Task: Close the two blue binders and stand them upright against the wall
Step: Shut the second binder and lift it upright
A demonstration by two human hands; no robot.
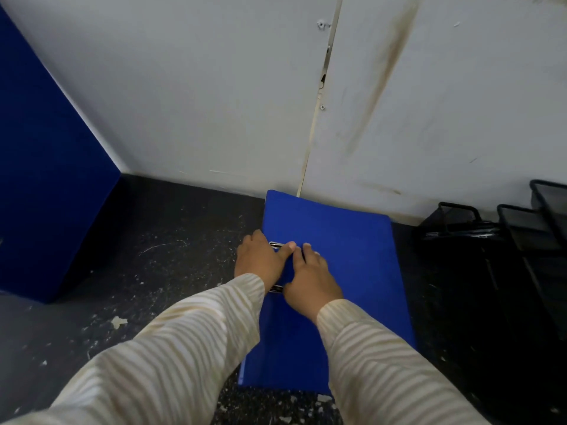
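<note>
One blue binder (337, 271) lies flat on the dark counter (153, 256), its far edge near the wall (214, 102). Left hand (260, 259) presses on the binder's left edge over the metal rings (276, 244), fingers flat, gripping nothing. Right hand (311, 280) rests on the cover, fingers loosely spread. Black wire tray (506, 234) stands at the counter's right edge.

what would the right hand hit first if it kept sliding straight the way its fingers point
The right hand lies on the flat blue binder, fingers aimed up and slightly left. It would likely cross the cover's far edge and meet the white wall; depth is unclear.
</note>
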